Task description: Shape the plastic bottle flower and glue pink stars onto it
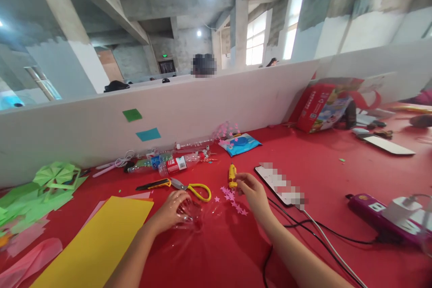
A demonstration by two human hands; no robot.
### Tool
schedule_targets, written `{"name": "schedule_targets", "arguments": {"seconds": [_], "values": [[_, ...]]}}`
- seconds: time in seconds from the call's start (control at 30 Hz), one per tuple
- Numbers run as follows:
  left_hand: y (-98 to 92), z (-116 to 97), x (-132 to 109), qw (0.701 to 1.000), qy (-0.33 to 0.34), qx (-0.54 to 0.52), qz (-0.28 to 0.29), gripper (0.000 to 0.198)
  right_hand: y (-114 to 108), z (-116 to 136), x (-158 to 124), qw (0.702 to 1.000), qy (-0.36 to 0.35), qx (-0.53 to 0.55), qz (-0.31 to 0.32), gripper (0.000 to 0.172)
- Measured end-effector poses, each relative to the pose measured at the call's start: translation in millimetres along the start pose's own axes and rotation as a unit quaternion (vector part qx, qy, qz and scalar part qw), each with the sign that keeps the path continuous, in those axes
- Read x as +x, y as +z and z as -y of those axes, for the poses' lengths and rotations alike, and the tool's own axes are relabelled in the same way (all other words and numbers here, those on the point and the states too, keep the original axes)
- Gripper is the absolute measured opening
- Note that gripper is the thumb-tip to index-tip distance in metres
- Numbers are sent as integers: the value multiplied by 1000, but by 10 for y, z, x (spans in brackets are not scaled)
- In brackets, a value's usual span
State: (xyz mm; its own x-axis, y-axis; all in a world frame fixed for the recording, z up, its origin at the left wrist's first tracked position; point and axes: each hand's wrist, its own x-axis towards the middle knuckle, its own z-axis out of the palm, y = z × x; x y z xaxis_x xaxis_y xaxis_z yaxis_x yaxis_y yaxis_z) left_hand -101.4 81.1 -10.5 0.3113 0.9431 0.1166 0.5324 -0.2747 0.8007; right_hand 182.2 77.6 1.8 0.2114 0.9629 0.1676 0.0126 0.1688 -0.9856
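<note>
Cupping a clear plastic piece (194, 217) in your left hand (172, 210), you have your right hand (254, 193) beside a yellow-handled tool (232, 174) on the red table (219, 263), as the head view shows. The left fingers are curved around the plastic, partly spread and tipped downward. Your right thumb and forefinger are bent close together at the tool; whether they pinch it, merely touch it or stop just short, you cannot tell from here.

The telling relation is at your right fingertips: the tool lies just to their left, its long axis running away from you and its thin dark tip pointing off from both hands. Your right hand is plainly the nearer; your left is well apart, off to the side and closer to you.

Pink stars (231, 196) lie scattered between your hands, near the tool's closer end. Yellow-handled scissors (200, 191) rest just beyond your left hand, blades angled leftward toward a utility knife (155, 184). A phone (278, 185) lies to the right of your right hand.
</note>
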Motion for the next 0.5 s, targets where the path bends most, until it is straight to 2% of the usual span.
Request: {"name": "schedule_targets", "arguments": {"seconds": [0.13, 0.2, 0.27, 0.33, 0.4, 0.5], "values": [[1, 51, 84, 1000, 12, -2, -12, 28, -150, -91, 172, 996, -23, -78, -36, 25], [43, 51, 164, 998, -6, -42, -39, 26, -196, -125, 211, 990, -35, -129, -42, 24], [81, 58, 250, 987, -32, -143, -70, 29, -221, -142, 223, 981, -48, -185, -41, 23], [86, 73, 300, 979, -46, -180, -85, 31, -232, -144, 220, 968, -66, -242, -31, 24], [47, 78, 278, 971, -63, -210, -100, 30, -240, -136, 211, 949, -87, -304, -16, 23], [-70, 11, 93, 957, -98, -232, -145, 23, -258, -133, 203, 910, -116, -397, 8, 23]]}}
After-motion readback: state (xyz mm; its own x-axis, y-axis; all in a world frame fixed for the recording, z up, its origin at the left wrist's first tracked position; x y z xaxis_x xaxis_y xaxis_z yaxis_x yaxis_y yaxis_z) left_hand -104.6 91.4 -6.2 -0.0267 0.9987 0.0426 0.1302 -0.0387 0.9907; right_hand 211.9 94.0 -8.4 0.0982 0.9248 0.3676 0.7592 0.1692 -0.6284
